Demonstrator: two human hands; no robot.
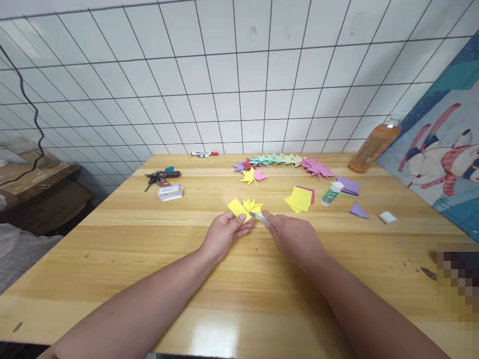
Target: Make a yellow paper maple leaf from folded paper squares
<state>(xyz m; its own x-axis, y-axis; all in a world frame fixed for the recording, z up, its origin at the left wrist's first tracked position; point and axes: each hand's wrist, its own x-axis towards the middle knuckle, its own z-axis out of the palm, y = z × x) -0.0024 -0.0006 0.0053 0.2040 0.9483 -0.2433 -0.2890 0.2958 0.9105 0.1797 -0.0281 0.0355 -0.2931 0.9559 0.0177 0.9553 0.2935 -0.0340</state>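
Observation:
Near the middle of the table, my left hand (223,232) pinches a folded yellow paper strip (235,206) between thumb and fingers. A pointed yellow folded-paper leaf (253,205) lies just behind the strip, touching or overlapping it; I cannot tell whether they are joined. My right hand (294,234) is closed on a thin silver blade (259,216), whose tip points left and meets the yellow paper. The blade's handle is hidden in the fingers, so its exact kind is unclear. Beyond my hands sits a finished yellow paper leaf (248,176) beside a pink one (259,174).
Multicoloured paper leaves (277,159) line the back. To the right are yellow paper squares (300,199), a glue stick (332,193), purple paper (349,186) and a drink bottle (376,145). Keys (159,177), a small white box (170,192) and a marker (204,154) lie left.

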